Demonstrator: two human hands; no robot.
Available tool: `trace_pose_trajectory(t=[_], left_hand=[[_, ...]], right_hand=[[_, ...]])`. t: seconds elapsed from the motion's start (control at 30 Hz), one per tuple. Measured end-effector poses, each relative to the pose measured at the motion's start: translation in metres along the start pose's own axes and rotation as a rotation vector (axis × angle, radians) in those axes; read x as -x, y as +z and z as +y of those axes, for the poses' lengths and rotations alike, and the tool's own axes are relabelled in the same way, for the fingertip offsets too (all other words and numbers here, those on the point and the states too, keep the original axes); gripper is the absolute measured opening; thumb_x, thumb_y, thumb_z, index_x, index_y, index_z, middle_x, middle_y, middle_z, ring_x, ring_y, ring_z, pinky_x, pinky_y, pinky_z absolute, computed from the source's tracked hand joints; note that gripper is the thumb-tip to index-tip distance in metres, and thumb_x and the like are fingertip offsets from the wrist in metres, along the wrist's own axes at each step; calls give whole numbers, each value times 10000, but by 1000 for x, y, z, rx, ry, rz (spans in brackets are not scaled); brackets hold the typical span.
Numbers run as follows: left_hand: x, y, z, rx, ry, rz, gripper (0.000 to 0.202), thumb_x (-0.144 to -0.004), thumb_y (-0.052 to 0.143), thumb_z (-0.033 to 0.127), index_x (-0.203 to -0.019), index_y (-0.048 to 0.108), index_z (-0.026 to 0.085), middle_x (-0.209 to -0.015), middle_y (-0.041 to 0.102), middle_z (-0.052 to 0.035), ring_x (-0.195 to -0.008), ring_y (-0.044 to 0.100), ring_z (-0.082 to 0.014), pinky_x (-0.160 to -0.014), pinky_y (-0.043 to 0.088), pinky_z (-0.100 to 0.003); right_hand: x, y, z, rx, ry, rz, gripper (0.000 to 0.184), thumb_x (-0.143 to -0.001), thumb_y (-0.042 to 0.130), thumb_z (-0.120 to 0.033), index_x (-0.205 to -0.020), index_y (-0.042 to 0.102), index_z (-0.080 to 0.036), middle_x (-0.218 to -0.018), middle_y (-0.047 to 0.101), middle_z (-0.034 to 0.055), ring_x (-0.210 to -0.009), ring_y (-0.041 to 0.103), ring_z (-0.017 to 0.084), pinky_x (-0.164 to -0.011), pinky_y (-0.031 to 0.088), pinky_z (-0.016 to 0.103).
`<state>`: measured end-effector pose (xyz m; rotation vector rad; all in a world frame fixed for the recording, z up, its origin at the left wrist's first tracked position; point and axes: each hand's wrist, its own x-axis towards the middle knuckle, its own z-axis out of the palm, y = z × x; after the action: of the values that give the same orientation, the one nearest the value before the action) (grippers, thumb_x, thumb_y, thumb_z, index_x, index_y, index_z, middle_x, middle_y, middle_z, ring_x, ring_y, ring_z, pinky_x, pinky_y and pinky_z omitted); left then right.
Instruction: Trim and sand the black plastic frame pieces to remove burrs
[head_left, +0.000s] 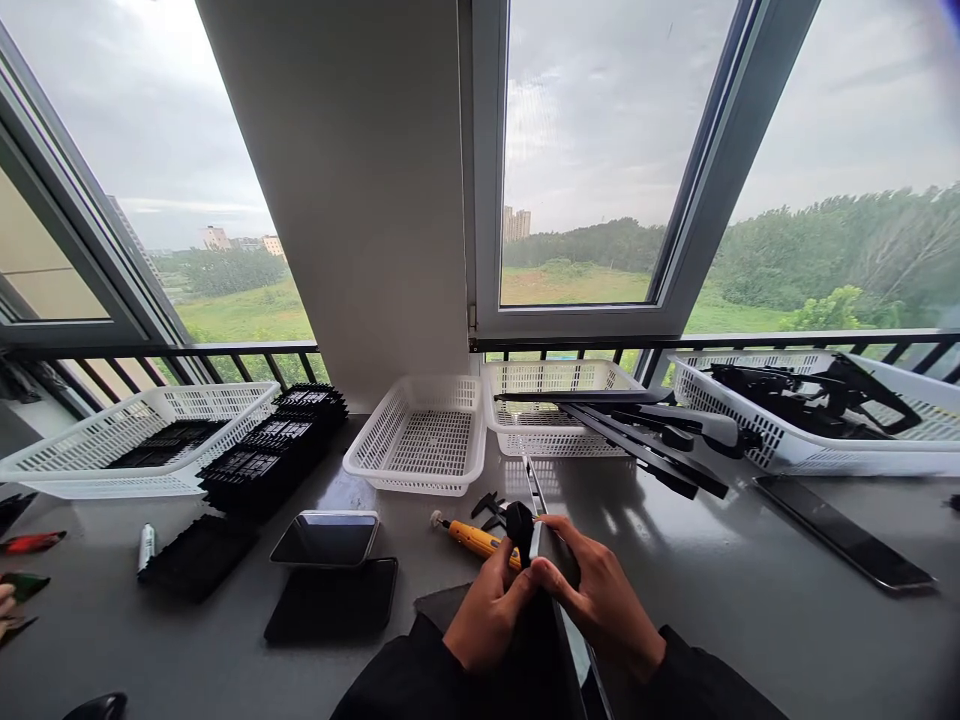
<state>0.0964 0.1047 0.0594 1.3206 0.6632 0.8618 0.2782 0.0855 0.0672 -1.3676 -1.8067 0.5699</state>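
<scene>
Before me my left hand [489, 608] and my right hand [604, 595] meet at a dark plastic part [519, 522] with a rounded black end and a pale grey face. Fingers and thumbs of both hands are closed around it; their tips almost touch. A long thin strip with a shiny edge [576, 640] runs below my right hand toward my body. How it joins the part is hidden. Just beyond my left hand lies an orange hand tool [474, 538] with a round tip. Behind it rests a small dark caliper-like tool [491, 510].
White baskets [358, 462] line the window side. Long dark trim pieces [645, 440] jut from one toward me. Stacked black grid trays [274, 455], a marker [146, 546] and two dark flat panels [330, 602] lie left. A long black panel [844, 535] lies right. Another person's hand [7, 610] shows far left.
</scene>
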Motion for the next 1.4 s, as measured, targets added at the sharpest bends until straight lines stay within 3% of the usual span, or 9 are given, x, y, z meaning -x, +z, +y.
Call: trace_pose_trajectory(t=[0.13,0.43,0.6,0.73,0.87,1.0,1.17,1.4], left_hand=[[0,1,1,32,27,-13,673,-965,673,574,-1517,539,211,-1460,653,-130,-1396,552,-370,-1253,336,-537],[-2,0,-1,8,47,-12,667,-986,630,590,-1512,535,191,-1417,685,-151,-1350,595,-388,-1209,391,-567],[2,1,3,-22,25,-40,637,-995,622,557,-1531,545,221,-1543,605,-119,-1492,465,-369,-1293,277,-529],[4,-1,1,56,-62,9,640,-955,668,554,-1497,602,220,-1548,606,-105,-1527,412,-369,-1304,239,-503],[-1,-8,-12,213,-131,76,666,-850,761,599,-1366,719,181,-1303,734,-129,-1336,576,-385,-1176,376,-471],[-6,-14,-22,292,-177,102,613,-773,823,583,-1217,791,161,-958,735,-72,-1020,650,-283,-945,448,-359],[-7,-19,-25,310,-189,91,605,-788,823,575,-1237,776,173,-975,732,-60,-984,642,-257,-908,434,-331],[-8,-19,-30,315,-191,95,687,-779,830,622,-1307,747,191,-1082,764,-72,-1068,672,-289,-977,454,-365]], right_hand=[[-3,-2,1,-24,24,16,435,-1007,530,-598,-1218,643,-235,-1042,787,62,-935,762,278,-830,589,356],[3,6,2,-40,29,18,475,-990,559,-590,-1292,637,-232,-1145,788,97,-1041,755,309,-923,580,398],[-2,0,5,-105,69,45,429,-1013,518,-600,-1211,624,-234,-1029,781,76,-935,749,276,-851,575,363],[-3,-4,7,-121,98,83,440,-997,540,-610,-1211,617,-233,-958,771,56,-893,748,274,-808,578,347],[-4,-7,8,-86,94,96,461,-978,559,-626,-1213,633,-237,-934,769,37,-854,738,262,-755,568,323],[-5,-11,10,-67,51,80,420,-987,570,-596,-1191,638,-235,-844,742,3,-779,716,235,-735,550,310],[-2,-9,9,-82,-25,60,368,-980,620,-546,-1206,647,-258,-1000,789,18,-940,756,256,-822,567,312],[-1,-7,7,-77,-21,37,388,-958,647,-564,-1182,658,-248,-992,787,32,-917,759,256,-809,567,319]])
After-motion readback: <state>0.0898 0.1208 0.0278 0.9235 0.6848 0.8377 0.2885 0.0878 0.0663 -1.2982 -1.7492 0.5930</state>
